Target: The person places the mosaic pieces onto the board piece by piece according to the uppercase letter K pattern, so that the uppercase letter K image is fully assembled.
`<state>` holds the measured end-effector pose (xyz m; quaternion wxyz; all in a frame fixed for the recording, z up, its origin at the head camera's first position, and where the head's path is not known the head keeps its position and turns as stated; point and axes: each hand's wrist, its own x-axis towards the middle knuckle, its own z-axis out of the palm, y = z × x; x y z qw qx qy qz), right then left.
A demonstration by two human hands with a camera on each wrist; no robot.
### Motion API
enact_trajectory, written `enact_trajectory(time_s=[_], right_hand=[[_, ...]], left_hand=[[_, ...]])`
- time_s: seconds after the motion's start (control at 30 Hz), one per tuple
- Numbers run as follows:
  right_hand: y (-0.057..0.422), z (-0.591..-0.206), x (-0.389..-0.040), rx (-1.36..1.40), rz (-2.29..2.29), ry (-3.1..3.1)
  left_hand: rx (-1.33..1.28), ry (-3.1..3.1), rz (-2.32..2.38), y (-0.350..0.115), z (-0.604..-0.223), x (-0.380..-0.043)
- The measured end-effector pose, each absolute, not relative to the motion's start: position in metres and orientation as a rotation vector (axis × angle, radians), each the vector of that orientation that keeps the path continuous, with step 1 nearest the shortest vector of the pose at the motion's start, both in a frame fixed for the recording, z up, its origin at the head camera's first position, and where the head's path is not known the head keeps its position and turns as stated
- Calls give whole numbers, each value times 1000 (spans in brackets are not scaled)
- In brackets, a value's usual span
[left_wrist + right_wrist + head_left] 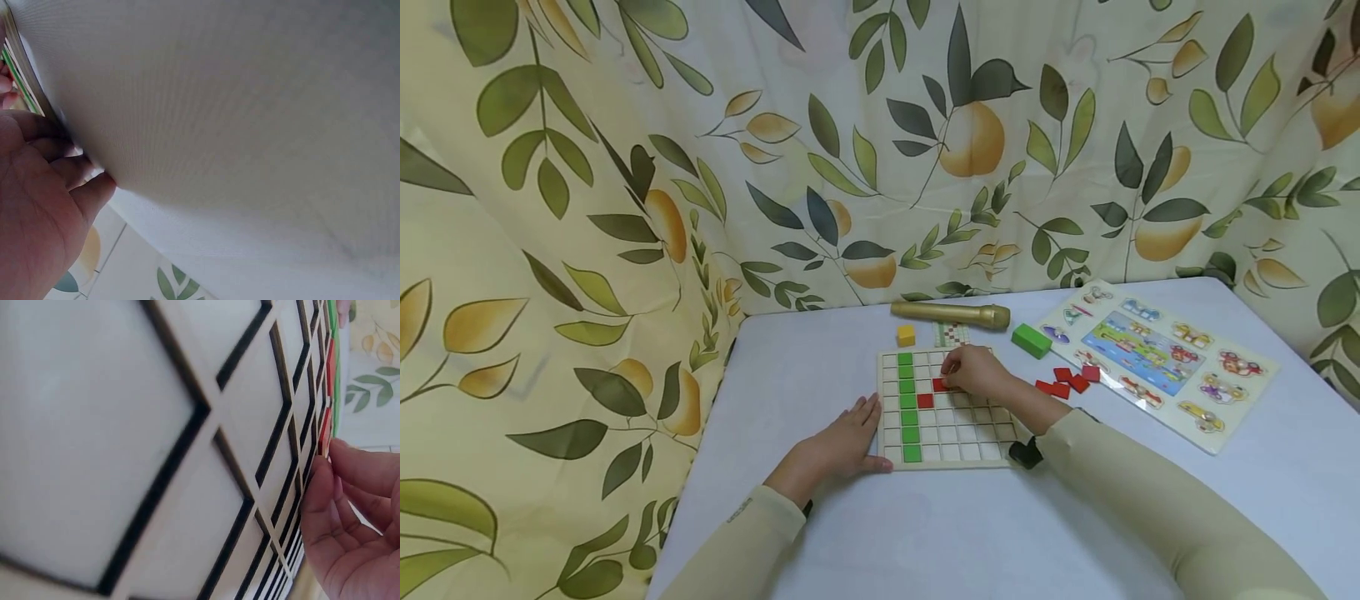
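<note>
The right hand (977, 372)'s thumb and fingers are drawn together, apparently pinching a flat red square tile (939, 385) at its edge, over the shallow wooden grid board (955, 467), mid-desk. The left hand (846, 437) lies with fingers extended against the board's left edge, thumb parted near its near left corner. Another red tile (925, 401) sits diagonally beside the first; a column of green tiles (912, 434) runs to their left.

The held tile could end up tilted across a raised grid line if let go off-centre; a knock from the black wrist device (1025, 454) beside the board's near right corner could jolt it.

The desk (812, 367) wears a pale cloth. Toward its far edge are a gold microphone-shaped stick (951, 313) and a yellow cube (906, 336); loose red tiles (1061, 390) and a cream picture-puzzle board (1236, 406) lie rightward. Leaf-and-fruit curtains (865, 83) surround it.
</note>
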<state>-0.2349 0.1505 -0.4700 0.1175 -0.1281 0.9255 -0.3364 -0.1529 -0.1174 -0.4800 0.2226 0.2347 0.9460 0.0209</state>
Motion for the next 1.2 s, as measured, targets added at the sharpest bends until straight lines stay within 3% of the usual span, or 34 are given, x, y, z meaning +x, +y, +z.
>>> enact_trajectory(time_s=[1.2], right_hand=[[269,-455,-213,-106,-1011,2738]], left_hand=[[690,2606,99,-118,-476,-151]])
